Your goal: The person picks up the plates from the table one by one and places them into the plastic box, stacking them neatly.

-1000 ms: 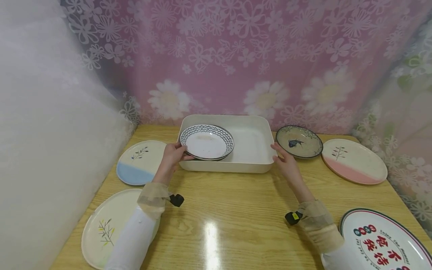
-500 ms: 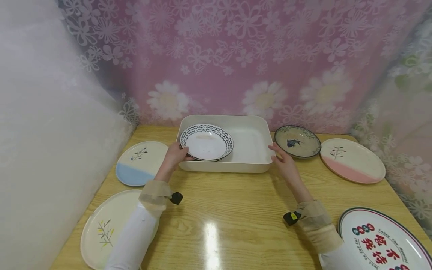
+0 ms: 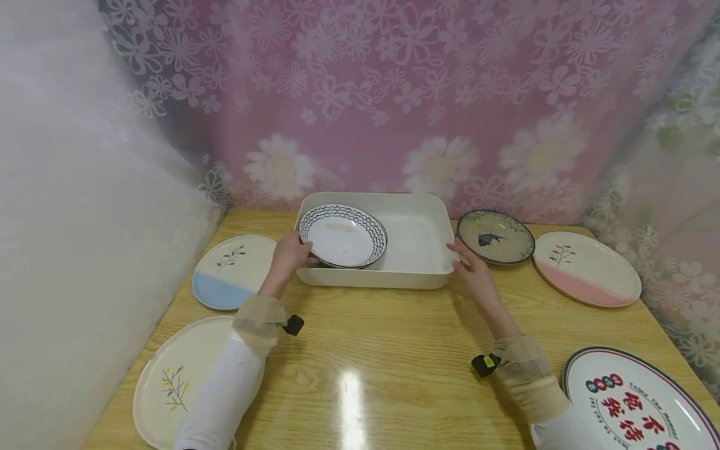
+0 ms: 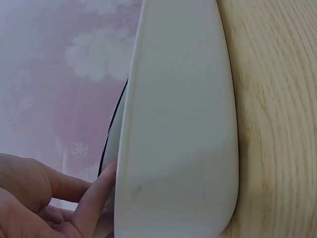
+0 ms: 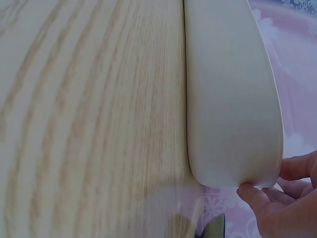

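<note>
A white deep plate [image 3: 344,240] with a black wavy band round its rim lies inside the left part of a white rectangular bin [image 3: 419,240], tilted with its left side higher. My left hand [image 3: 289,254] grips its left edge at the bin's front left corner. In the left wrist view, the plate's dark rim [image 4: 110,129] shows above the bin wall, fingers [image 4: 96,198] reaching over beside it. My right hand [image 3: 472,270] holds the bin's front right corner. Seen from the right wrist, thumb and fingers [image 5: 255,198] sit against that rounded corner.
A beige fish-patterned dish [image 3: 509,240] stands right of the bin, beside a pink-and-cream plate [image 3: 587,269]. On the left lie a blue-and-cream plate [image 3: 225,290] and a cream plate [image 3: 154,381]. A plate with red characters [image 3: 613,381] lies front right. A floral curtain [image 3: 360,94] hangs behind.
The deep plate's left side has risen slightly, and my left hand has moved a little up with it. My right hand stays at the bin's corner.
</note>
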Demonstrator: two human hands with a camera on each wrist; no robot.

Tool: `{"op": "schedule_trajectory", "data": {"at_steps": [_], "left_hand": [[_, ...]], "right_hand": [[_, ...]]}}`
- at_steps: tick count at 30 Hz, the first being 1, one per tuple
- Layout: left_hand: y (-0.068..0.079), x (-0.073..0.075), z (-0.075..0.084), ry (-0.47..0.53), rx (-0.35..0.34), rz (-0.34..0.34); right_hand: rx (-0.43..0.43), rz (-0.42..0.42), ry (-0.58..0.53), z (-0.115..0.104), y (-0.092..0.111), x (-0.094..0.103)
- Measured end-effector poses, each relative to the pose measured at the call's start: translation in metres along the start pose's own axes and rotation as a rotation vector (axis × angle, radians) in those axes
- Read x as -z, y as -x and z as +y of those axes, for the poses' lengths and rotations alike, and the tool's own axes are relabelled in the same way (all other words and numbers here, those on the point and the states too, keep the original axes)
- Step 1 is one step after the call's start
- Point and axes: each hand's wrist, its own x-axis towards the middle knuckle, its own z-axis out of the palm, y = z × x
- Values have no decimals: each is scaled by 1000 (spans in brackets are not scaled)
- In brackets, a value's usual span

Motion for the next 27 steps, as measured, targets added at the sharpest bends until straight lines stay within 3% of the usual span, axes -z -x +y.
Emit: {"op": "schedule_trajectory", "data": {"at_steps": [6,12,19,27], "left_hand": [[-5,-4,-3,-224,-52,101],[-6,-5,-3,-333,-135,201],[-9,-3,-3,-432,-169,219],[-11,-9,-1,-505,-152,244]], "right_hand": [[-27,-6,-11,1,0,0],[-29,-8,-26,3,-1,0],[-47,-8,-26,1,0,-1],[-34,7,-31,3,0,-1]]}}
